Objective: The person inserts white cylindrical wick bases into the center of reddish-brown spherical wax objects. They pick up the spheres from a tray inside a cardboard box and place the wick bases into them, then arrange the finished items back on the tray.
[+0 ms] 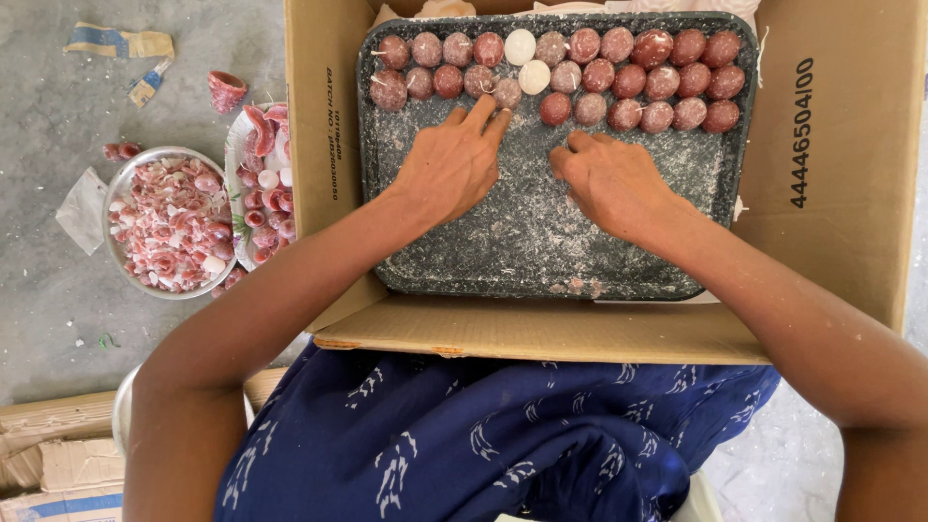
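Observation:
A dark speckled tray (541,232) dusted with white powder lies inside an open cardboard box (841,184). Along its far edge stand two rows of round red balls (628,82), with two white balls (527,60) among them. My left hand (449,164) rests flat on the tray, its fingertips touching a red ball (507,93) in the nearer row. My right hand (609,179) lies on the tray with fingers curled, its fingertips just below a red ball (556,108). Neither hand visibly grips anything.
On the grey floor at left stand a metal bowl (121,193) of red and white shell pieces and a plate (232,155) of red half-shells. Scraps of tape and paper lie nearby. Flattened cardboard (58,454) sits at bottom left. My blue patterned garment fills the foreground.

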